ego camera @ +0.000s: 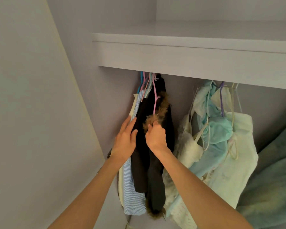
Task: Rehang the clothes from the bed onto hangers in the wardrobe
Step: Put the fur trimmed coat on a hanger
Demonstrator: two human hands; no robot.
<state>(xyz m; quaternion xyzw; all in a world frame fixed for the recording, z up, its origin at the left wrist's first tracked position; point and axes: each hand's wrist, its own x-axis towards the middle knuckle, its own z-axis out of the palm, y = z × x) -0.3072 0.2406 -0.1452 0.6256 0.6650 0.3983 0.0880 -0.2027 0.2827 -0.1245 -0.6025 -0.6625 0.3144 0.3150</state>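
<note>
Both arms reach up from the bottom of the frame into the wardrobe (188,53), whose pale shelf edge runs across the upper half. The left hand (125,139) lies flat with its fingers straight against the side of a black coat (141,156) near the center, thumb resting on the dark cloth, holding nothing. The right hand (156,136) is curled just beside it, fingers pinching the brown fur trim (162,109) of a second black coat (156,184); how much fur sits inside the fist is hard to tell. A pink hanger (155,96) runs down into that fur collar. Left of the 2 coats hang a blue striped shirt (130,192) and a cream garment (120,187), touching each other, on a bunch of colored hangers (144,81) under the shelf. In the right half of the frame hang pale clothes (221,139) in white and mint, with a purple hanger (222,100) among them. A teal curtain (271,179) fills the lower right corner
</note>
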